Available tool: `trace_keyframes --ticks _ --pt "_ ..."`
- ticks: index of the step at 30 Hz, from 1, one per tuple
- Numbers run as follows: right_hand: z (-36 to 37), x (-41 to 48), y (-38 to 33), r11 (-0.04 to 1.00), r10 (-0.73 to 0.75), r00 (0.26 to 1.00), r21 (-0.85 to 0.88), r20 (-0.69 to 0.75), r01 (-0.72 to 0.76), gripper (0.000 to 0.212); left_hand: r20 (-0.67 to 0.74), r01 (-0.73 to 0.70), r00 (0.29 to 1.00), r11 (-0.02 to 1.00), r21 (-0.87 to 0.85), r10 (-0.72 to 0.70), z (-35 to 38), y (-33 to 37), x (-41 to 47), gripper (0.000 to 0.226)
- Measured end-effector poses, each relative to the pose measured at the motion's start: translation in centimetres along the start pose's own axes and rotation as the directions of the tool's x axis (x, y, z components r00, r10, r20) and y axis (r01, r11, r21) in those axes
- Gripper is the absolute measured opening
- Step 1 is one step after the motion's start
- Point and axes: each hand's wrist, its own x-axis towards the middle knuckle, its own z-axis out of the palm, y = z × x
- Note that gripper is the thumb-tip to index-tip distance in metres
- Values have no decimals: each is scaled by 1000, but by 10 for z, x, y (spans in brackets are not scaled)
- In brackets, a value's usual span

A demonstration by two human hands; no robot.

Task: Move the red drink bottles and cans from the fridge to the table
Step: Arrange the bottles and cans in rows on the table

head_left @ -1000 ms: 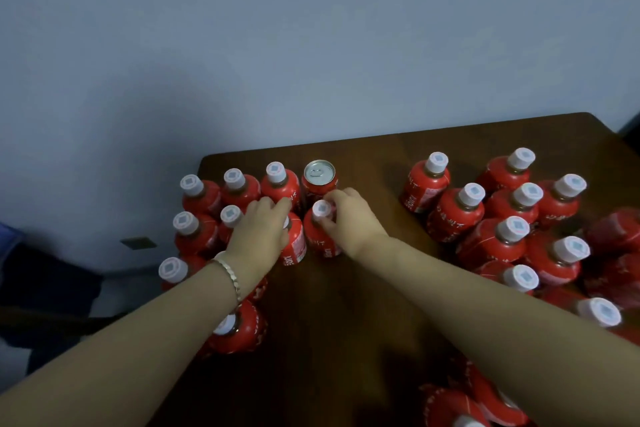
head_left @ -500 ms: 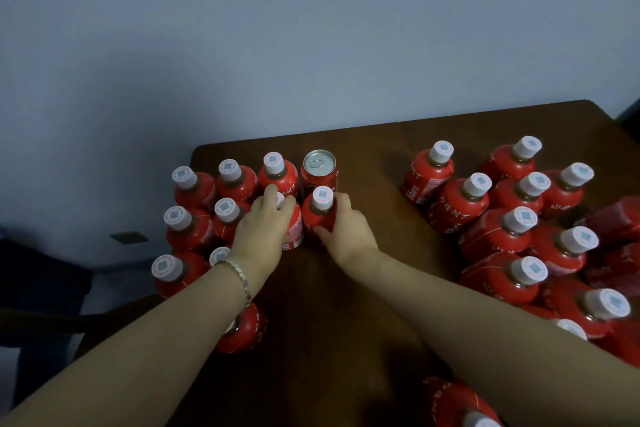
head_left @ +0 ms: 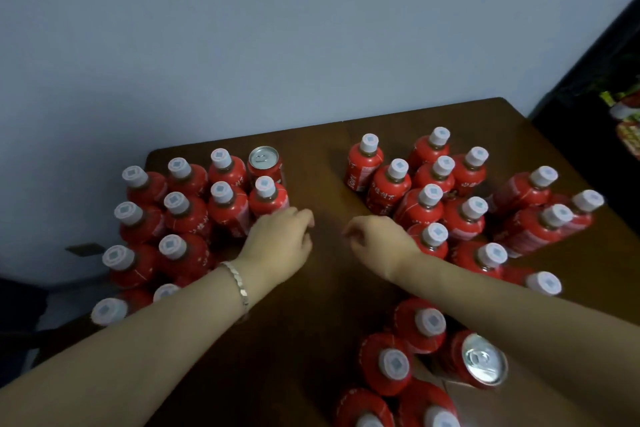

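Head view. The red bottles and cans are standing upright on the brown table, caps and can tops facing the camera, in three groups: a left group with one can at its far right corner, a right group, and a near group with a second can. The left hand and the right hand are hovering over the bare strip between the left and right groups, both with fingers hanging loosely curled and gripping nothing. The left hand is lying just beside the end bottle of the left group; the right hand is lying just beside the edge bottle of the right group. Nothing is being carried, so the next fetch probably lies away from the table; whether the dark unit at the right edge is the fridge cannot be told.
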Motion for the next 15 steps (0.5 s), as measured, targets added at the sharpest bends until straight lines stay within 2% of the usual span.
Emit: trace_keyframes --ticks 1,3,4,6,7,9,12,15 --pt "-8 -10 13 998 -14 997 -57 -77 10 26 122 31 992 996 -87 -21 0 16 -4 16" --pt "-25 -30 44 981 -37 986 -196 -165 4 32 281 77 959 981 -179 -24 4 47 -11 17" --pt "-30 -35 57 962 -24 988 -274 -150 -19 37 338 92 941 973 -211 -16 5 58 -14 21" --pt "-37 -44 78 928 43 999 -369 -19 -47 47 453 116 891 953 -281 25 13 79 -24 31" --pt "-36 -47 84 927 70 997 -373 45 -48 50 503 117 863 947 -299 52 17 87 -28 35" --pt "-32 -51 89 939 72 996 -339 48 -52 49 588 51 801 964 -260 116 26 101 -38 44" --pt "-24 -49 82 952 93 994 -288 -53 -104 44 642 -55 748 980 -191 167 41 109 -51 44" --pt "-19 -50 70 951 100 993 -289 -59 -113 37 584 -19 799 976 -215 145 52 109 -62 37"
